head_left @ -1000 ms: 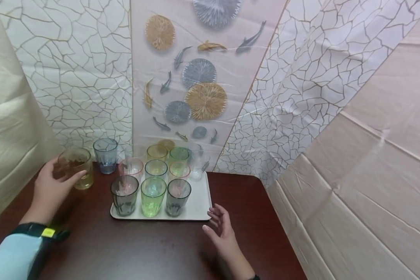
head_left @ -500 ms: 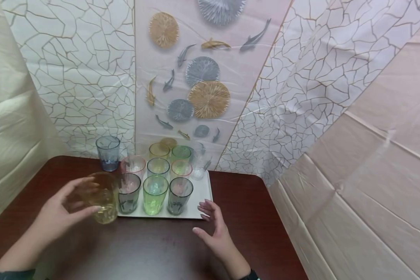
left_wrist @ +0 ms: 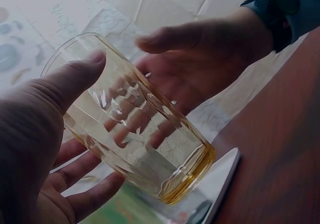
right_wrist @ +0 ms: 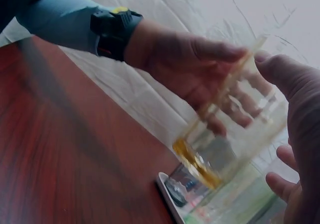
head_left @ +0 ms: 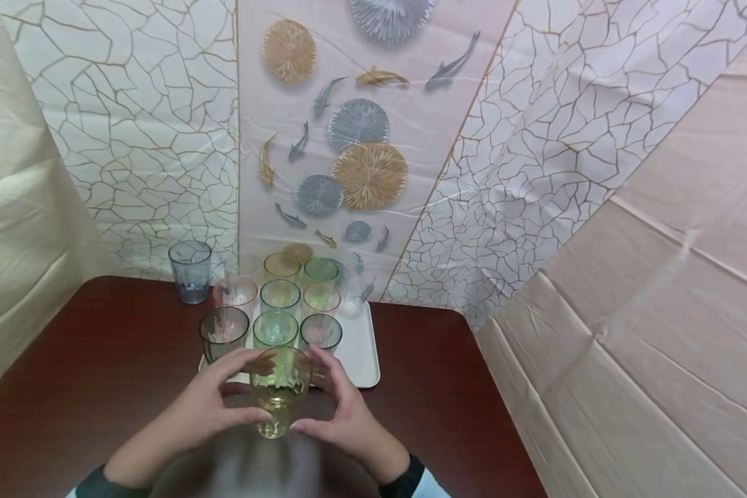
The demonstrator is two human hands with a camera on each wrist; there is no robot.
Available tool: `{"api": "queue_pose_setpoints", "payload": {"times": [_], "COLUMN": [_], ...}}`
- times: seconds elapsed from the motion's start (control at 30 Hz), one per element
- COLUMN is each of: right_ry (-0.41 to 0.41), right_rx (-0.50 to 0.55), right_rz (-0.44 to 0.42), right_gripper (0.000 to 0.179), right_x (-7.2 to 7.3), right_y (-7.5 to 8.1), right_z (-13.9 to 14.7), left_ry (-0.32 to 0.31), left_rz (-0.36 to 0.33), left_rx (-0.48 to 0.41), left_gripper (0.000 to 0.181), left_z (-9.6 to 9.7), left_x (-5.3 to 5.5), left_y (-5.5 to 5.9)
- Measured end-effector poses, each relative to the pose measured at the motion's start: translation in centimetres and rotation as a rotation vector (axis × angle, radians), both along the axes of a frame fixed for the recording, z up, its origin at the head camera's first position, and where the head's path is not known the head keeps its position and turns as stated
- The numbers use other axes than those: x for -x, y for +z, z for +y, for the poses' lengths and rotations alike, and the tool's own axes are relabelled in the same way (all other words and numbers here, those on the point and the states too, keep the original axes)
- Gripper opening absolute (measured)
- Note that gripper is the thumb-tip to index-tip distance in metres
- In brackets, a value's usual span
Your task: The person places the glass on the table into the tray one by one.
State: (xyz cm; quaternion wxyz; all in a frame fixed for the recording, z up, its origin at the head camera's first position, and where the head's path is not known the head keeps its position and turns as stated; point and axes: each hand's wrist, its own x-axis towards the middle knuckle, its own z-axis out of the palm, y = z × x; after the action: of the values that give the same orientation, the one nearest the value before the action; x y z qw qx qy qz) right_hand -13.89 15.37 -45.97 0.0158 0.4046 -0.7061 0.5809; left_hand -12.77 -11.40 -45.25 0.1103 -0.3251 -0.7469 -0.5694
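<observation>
In the head view a yellow drinking glass [head_left: 280, 387] is raised at the front of the tray. My left hand [head_left: 208, 394] holds it from the left, with the thumb along its side in the left wrist view. Close against the other side is my right hand [head_left: 342, 411], its fingers spread and gently curved. The right thumb appears a little apart from the glass in the left wrist view. Behind it, on the white tray [head_left: 364, 346], stand a grey glass [head_left: 224, 332], a green glass [head_left: 275, 328] and another grey glass [head_left: 321, 333].
Farther back on the tray are several more coloured glasses, including a pink-rimmed glass [head_left: 235, 292] and a blue-rimmed glass [head_left: 280, 296]. A blue glass [head_left: 190, 272] stands on the dark red table [head_left: 124, 332] left of the tray. Patterned sheets [head_left: 162, 138] hang behind.
My left hand has carried the yellow glass from beside the blue glass, rightward and nearer, to the tray's front. My right hand has moved left to meet it.
</observation>
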Motion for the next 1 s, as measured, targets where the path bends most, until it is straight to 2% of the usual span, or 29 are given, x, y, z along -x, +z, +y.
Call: {"api": "queue_pose_setpoints", "payload": {"times": [0.1,0.2,0.3,0.4,0.53,0.67,0.73,0.87,1.0], "right_ry": [0.028,0.049,0.053,0.057,0.052,0.007,-0.045,-0.162,-0.214], "right_rx": [0.013,0.017,0.014,0.030,0.078,0.116,0.119,0.129,0.167], "right_rz": [0.008,0.020,0.019,0.012,0.010,-0.007,-0.009,-0.014,0.013], "right_gripper": [0.102,0.093,0.087,0.086,0.090,0.092,0.092,0.091,0.089], "right_x": [-0.7,-1.3,-1.6,-1.4,-0.8,-0.4,-0.3,0.2,2.2], "right_y": [1.1,2.2,2.6,2.1,0.3,-1.1,-1.2,-1.0,-0.4], "right_z": [-0.5,-0.7,-0.8,-0.8,-0.5,0.6,1.5,3.8,6.1], "left_ry": [-0.038,-0.052,-0.053,-0.039,-0.017,-0.031,-0.036,0.011,0.068], "left_rz": [0.001,0.003,0.006,0.027,0.068,0.063,0.055,0.078,0.061], "left_rx": [0.001,0.008,0.012,0.024,0.060,0.051,0.033,0.041,0.062], "left_gripper": [0.083,0.083,0.083,0.083,0.084,0.088,0.088,0.087,0.087], "left_z": [0.9,1.3,1.5,1.6,1.6,1.0,0.5,-0.9,-2.4], "left_x": [0.0,0.0,-0.1,-0.2,-0.4,-0.6,-0.7,-1.0,-1.4], "left_y": [-0.3,-0.4,-0.4,-0.3,-0.7,-1.4,-1.7,-2.5,-3.3]}}
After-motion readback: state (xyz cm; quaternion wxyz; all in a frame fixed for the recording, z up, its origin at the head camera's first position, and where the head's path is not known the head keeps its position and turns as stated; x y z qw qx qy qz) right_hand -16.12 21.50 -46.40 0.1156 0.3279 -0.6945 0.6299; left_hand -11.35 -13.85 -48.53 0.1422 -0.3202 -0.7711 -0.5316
